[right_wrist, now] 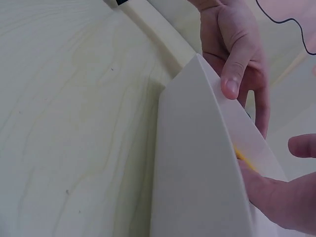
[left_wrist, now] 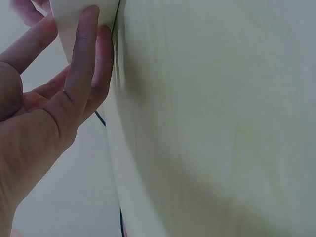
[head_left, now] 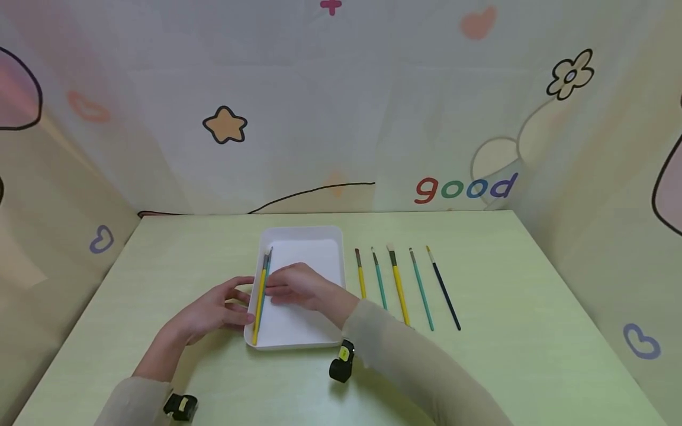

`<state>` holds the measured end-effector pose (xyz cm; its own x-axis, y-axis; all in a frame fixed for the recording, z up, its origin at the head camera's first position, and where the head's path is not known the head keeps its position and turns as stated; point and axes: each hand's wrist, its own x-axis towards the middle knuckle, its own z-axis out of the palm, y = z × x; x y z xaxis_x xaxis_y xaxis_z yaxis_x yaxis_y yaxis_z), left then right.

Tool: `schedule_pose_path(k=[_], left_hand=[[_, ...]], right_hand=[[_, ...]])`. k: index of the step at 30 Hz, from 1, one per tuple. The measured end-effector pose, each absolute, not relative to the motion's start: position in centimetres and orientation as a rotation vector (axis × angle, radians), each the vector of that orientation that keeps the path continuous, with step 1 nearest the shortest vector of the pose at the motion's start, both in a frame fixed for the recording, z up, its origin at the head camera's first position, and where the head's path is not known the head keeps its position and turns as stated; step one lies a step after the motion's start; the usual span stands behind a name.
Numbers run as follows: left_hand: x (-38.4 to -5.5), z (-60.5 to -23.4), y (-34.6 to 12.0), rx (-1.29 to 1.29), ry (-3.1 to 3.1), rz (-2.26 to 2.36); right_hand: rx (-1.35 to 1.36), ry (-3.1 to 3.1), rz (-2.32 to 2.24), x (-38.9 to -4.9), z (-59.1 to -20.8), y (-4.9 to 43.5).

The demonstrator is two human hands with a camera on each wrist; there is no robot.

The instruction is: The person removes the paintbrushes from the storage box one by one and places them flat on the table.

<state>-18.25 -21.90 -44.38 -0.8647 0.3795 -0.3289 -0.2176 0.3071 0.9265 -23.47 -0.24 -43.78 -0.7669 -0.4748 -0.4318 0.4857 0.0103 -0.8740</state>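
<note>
Reader: Surface of the tray (head_left: 314, 242)?
Author: Smooth, plastic-looking, with a soft, low sheen.
Reader: The desk (head_left: 533, 331)?
Author: Wood-like, finely grained, smooth and nearly matt.
Reader: The brushes (head_left: 398, 284)?
Author: Smooth handles, apparently painted; bristle tips.
Reader: Backdrop (head_left: 319, 118) and sleeve (head_left: 415, 361)?
Author: Both cloth: the former printed, matt, faintly creased; the latter plain, matt.

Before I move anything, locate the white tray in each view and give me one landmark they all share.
Head: the white tray lies slightly left of centre, in the lower half.
Left wrist: only part shows, cut off by the top edge, left of centre.
Right wrist: its outer wall fills the lower middle.
Shared landmark: the left hand, touching the tray.
</note>
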Motion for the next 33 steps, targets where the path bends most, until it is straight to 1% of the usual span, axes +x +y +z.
schedule_pose_path(k=[5, 14, 23, 33], left_hand=[[-18.3, -44.3, -21.7, 0.142, 2.094, 1.578], [-18.2, -44.3, -21.7, 0.152, 2.078, 1.583], [-18.1, -44.4, -21.8, 0.178, 2.057, 1.606], [-18.2, -44.6, -21.8, 0.187, 2.050, 1.615]], right_hand=[[0.046, 1.614, -1.849, -23.6, -44.4, -0.5], [-0.063, 1.735, -1.798, -23.3, -45.0, -1.7], [-0.059, 1.966, -1.723, -22.7, -45.5, -3.1], [-0.063, 1.974, -1.751, -22.5, -45.4, -2.7]])
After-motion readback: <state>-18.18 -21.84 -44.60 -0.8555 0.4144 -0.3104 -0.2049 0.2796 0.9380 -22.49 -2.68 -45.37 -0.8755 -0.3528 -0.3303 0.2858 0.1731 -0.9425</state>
